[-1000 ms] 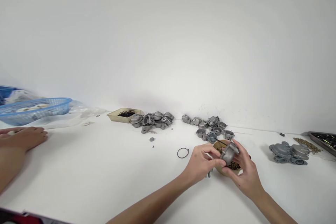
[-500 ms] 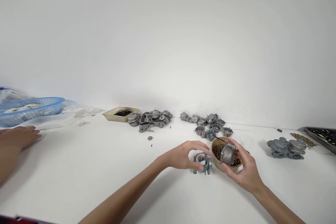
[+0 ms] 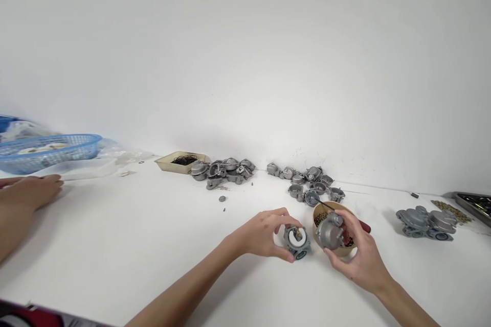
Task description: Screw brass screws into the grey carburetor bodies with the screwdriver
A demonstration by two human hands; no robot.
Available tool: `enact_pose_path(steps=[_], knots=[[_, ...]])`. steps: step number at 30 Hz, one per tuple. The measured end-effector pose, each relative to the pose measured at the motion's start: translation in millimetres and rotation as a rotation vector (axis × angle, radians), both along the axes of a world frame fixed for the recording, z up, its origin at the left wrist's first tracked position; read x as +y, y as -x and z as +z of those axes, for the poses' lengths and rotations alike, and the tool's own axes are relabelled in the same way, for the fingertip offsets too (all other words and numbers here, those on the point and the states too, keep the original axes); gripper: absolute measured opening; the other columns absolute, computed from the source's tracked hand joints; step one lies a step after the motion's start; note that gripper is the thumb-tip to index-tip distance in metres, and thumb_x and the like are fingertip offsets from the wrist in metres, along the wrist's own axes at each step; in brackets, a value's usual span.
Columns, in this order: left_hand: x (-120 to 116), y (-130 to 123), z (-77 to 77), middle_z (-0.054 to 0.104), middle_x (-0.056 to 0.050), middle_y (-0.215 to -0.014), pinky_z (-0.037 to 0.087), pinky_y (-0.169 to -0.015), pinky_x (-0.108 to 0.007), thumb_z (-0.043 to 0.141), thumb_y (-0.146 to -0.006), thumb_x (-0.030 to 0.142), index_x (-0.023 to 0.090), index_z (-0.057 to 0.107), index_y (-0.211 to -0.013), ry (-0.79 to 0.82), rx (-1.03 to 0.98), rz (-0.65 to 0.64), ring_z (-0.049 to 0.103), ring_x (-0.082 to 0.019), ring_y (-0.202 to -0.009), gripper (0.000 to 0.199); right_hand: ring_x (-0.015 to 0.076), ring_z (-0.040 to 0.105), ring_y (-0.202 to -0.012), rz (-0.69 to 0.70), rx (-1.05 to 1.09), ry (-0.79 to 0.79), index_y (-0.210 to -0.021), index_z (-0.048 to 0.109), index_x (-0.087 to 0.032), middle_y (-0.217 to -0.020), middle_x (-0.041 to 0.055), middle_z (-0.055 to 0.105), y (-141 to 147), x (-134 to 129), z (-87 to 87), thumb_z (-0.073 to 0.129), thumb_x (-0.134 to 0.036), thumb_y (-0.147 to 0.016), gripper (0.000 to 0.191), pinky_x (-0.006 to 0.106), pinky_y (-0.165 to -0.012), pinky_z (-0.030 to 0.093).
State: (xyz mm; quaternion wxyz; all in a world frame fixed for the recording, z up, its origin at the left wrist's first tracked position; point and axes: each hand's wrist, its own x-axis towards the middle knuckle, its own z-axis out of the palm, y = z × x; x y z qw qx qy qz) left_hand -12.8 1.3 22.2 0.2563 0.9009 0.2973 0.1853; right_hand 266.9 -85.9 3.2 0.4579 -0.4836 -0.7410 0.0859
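My left hand (image 3: pixel 264 235) grips a small grey carburetor body (image 3: pixel 301 253) between thumb and fingers, low over the white table. A white ring-shaped float (image 3: pixel 293 239) and a bit of brass show in its upturned opening. In my right hand (image 3: pixel 358 253) is a domed grey metal float bowl (image 3: pixel 329 232), tilted and held just right of the body, apart from it. Behind the float bowl stands a tan tub (image 3: pixel 347 206) of small dark brassy screws, partly hidden. A screwdriver with a red handle (image 3: pixel 365 226) lies across the tub.
Grey metal float bowls (image 3: pixel 296 190) lie in a group behind the tub, with another pile (image 3: pixel 230 166) farther left beside a tray of black rings (image 3: pixel 164 163). Assembled carburetors (image 3: pixel 418 219) sit at right. Another person's hand (image 3: pixel 34 191) rests near a blue basket (image 3: pixel 86 148).
My left hand has closed on the carburetor body and turned it, so the white float faces up more. My right hand has tilted the float bowl and brought it slightly lower.
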Motion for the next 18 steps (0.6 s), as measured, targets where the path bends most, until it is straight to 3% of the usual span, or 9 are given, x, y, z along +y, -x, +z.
enact_pose_path(steps=[3, 10, 18], knots=[[4, 6, -1.8, 0.067, -0.004, -0.106, 0.047, -0.080, -0.030, 0.082, -0.072, 0.074, 0.032, 0.072, -0.123, -0.039, -0.045, 0.008, 0.064, -0.021, -0.088, 0.067, 0.0247, 0.069, -0.096, -0.013, -0.016, 0.029, -0.144, 0.049, -0.027, -0.129, 0.0093, 0.066, 0, 1, -4.1, 0.071, -0.038, -0.086, 0.062, 0.036, -0.079, 0.059], [10, 11, 3.2, 0.070, -0.007, -0.110, 0.050, -0.071, -0.026, 0.075, -0.086, 0.061, 0.026, 0.075, -0.113, 0.105, -0.165, -0.040, 0.064, -0.019, -0.088, 0.044, 0.0287, 0.068, -0.105, 0.003, -0.055, 0.034, -0.151, 0.050, -0.028, -0.130, 0.0092, 0.067, -2, 3, -8.3, 0.071, -0.036, -0.088, 0.066, 0.042, -0.092, 0.059], [12, 5, -6.5, 0.078, -0.007, -0.099, 0.060, -0.077, -0.028, 0.087, -0.077, 0.047, 0.019, 0.078, -0.104, 0.197, -0.232, -0.008, 0.070, -0.021, -0.090, 0.040, 0.0298, 0.069, -0.113, 0.079, -0.072, -0.068, -0.154, 0.050, -0.026, -0.138, 0.0102, 0.066, -8, 12, -11.4, 0.073, -0.036, -0.088, 0.070, 0.038, -0.090, 0.062]])
